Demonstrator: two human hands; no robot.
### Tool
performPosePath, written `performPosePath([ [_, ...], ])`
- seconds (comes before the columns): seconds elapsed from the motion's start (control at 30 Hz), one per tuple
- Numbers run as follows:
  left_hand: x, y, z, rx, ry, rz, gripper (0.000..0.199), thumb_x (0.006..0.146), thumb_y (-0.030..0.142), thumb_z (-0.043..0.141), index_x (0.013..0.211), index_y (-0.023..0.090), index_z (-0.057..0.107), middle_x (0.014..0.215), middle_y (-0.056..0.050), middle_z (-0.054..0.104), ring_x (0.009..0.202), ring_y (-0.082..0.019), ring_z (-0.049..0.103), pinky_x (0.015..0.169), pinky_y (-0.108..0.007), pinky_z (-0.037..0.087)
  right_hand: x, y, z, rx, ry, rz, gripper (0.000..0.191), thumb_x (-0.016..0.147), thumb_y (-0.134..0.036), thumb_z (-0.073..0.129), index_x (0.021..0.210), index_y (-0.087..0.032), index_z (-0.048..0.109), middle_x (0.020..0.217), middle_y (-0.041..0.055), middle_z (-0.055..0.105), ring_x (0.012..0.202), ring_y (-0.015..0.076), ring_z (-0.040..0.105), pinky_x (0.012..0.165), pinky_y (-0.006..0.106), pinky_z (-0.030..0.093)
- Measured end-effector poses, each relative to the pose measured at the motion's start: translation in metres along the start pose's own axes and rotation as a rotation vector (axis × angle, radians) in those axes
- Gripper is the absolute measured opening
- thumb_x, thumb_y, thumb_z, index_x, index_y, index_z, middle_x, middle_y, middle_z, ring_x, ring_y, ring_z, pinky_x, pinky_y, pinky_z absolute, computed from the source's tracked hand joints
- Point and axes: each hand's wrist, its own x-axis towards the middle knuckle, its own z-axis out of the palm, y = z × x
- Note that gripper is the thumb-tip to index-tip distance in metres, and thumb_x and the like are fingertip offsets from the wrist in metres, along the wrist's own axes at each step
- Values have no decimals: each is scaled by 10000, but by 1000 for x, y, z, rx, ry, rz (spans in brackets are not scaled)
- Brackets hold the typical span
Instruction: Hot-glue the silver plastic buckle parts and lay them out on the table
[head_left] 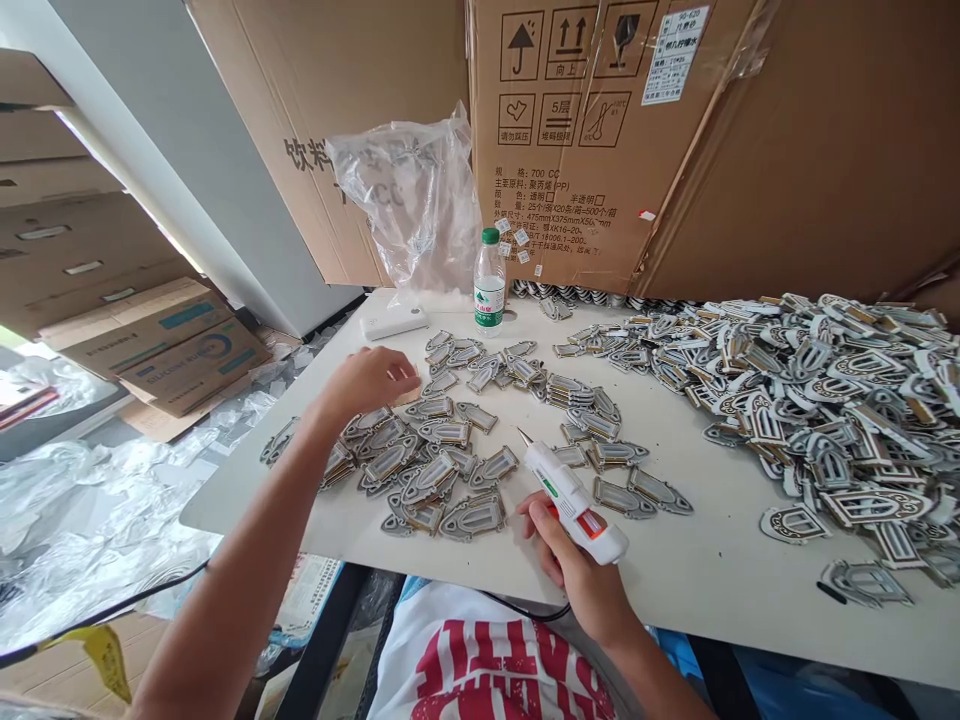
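Observation:
A white hot glue gun (574, 500) with an orange-red trigger area is gripped in my right hand (559, 550), its metal nozzle pointing up and left over the table. My left hand (371, 378) reaches across the far left of the table, fingers bent down. A small tan patch shows under its fingertips; what they hold is hidden. Close to this hand lies a spread of grey arch-shaped pieces (386, 460) with slotted middles and brownish edges. More of the same shape form a small stack (570, 390) beyond the glue gun's nozzle.
A large heap of similar pieces, some patterned (817, 390), covers the table's right side. At the back stand a green-capped bottle (490, 285), a white power bank-like block (394, 322) and a clear plastic bag (412, 200). Large cardboard boxes (555, 190) rise behind the white table (675, 580).

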Motion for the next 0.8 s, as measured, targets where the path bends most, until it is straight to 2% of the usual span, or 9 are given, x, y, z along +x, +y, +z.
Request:
performPosePath([
  [0.1, 16, 19, 9, -26, -69, 58, 336, 767, 555, 773, 937, 286, 879, 937, -54, 853, 842, -278, 749, 752, -358, 534, 0, 2, 0, -3, 11, -1, 562, 970, -723, 739, 902, -166, 750, 718, -6, 587, 486, 74, 308, 466, 265, 268],
  [0.23, 30, 31, 23, -8, -89, 69, 358, 715, 568, 808, 939, 300, 884, 760, -46, 798, 788, -285, 718, 730, -359, 511, 1, 5, 0, 0, 12, -9, 554, 974, -715, 739, 856, -174, 726, 656, -33, 529, 482, 76, 299, 470, 262, 270],
  [0.4, 33, 30, 29, -26, -71, 61, 339, 693, 561, 828, 924, 315, 867, 732, -19, 762, 784, -273, 716, 717, -347, 504, 1, 5, -1, -2, 10, 1, 538, 986, -702, 735, 894, -172, 741, 711, -8, 592, 484, 76, 319, 473, 268, 266],
  [0.6, 38, 21, 29, -58, -73, 107, 202, 689, 405, 851, 779, 243, 771, 852, -51, 800, 819, -272, 723, 705, -348, 518, 1, 4, 0, -5, 14, 2, 562, 955, -737, 745, 883, -179, 742, 679, -21, 566, 477, 83, 310, 463, 266, 275],
  [0.67, 37, 20, 25, -83, -31, 119, 173, 744, 370, 815, 818, 227, 750, 900, -56, 808, 849, -260, 735, 750, -347, 542, 1, 4, 1, -2, 22, 5, 563, 944, -738, 754, 889, -178, 752, 697, -12, 589, 473, 80, 316, 457, 264, 285],
  [0.73, 28, 21, 19, -155, 93, 117, 185, 794, 348, 792, 908, 212, 741, 964, -69, 815, 890, -250, 745, 794, -350, 563, 2, 5, 1, -1, 35, 3, 557, 944, -731, 760, 919, -174, 771, 702, -9, 600, 471, 77, 314, 456, 262, 300],
  [0.8, 12, 26, 14, -314, 250, 107, 281, 818, 343, 808, 1052, 206, 733, 990, -69, 813, 879, -230, 752, 795, -347, 582, 1, 6, 2, 0, 37, 2, 549, 950, -719, 764, 934, -171, 780, 686, -14, 587, 475, 76, 311, 458, 257, 306],
])
